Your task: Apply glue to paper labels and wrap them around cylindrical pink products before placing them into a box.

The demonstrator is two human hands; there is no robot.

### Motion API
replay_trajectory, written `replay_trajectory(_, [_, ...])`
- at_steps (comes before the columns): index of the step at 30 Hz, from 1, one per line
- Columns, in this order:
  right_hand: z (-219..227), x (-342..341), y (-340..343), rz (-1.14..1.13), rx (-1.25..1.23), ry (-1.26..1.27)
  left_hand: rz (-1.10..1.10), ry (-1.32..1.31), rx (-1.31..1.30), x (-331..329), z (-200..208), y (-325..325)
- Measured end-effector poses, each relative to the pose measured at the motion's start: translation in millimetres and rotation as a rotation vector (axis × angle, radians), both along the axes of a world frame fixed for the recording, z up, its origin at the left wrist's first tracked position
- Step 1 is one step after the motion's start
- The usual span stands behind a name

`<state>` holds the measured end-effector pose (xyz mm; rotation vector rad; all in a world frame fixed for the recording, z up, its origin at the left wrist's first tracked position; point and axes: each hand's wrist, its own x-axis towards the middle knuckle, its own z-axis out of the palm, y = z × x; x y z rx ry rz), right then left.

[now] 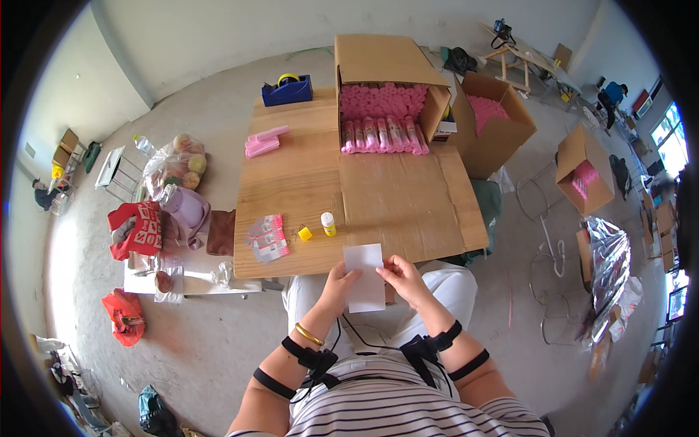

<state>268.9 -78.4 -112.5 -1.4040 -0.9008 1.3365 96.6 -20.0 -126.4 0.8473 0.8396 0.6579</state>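
Observation:
Between my hands, in front of the table's near edge and over my lap, is a blank white sheet of paper point(364, 280). My left hand point(337, 286) pinches its left side, and my right hand point(404, 279) grips the right edge with thumb and fingers. Just beyond the sheet, a small yellow tube with a white top point(328, 224) stands upright on the wooden table point(291, 175). To its left lies a small yellow piece point(305, 234), perhaps a cap. Further left are several overlapping pink-and-grey cards point(269, 238).
A carton point(382, 54) lies open toward me, full of pink-wrapped rolls point(382, 135). Pink packets point(266, 142) and a blue tape dispenser point(287, 91) sit at far left. Another open carton point(495, 138) stands right of the table. Bags crowd a bench point(204, 285) on the left.

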Motion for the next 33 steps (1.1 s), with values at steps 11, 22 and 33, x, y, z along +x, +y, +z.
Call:
replay_trajectory(11, [-51, 8, -1, -0.098, -0.148, -0.048, 0.011, 0.083, -0.165, 15, -35, -3])
replay_trajectory(22, [-52, 9, 9, -0.189, -0.112, -0.05, 0.0, 0.068, -0.246, 21, -37, 8])
replay_trajectory(33, [-44, 11, 8, -0.175, -0.17, -0.031, -0.047, -0.027, -0.308, 17, -31, 10])
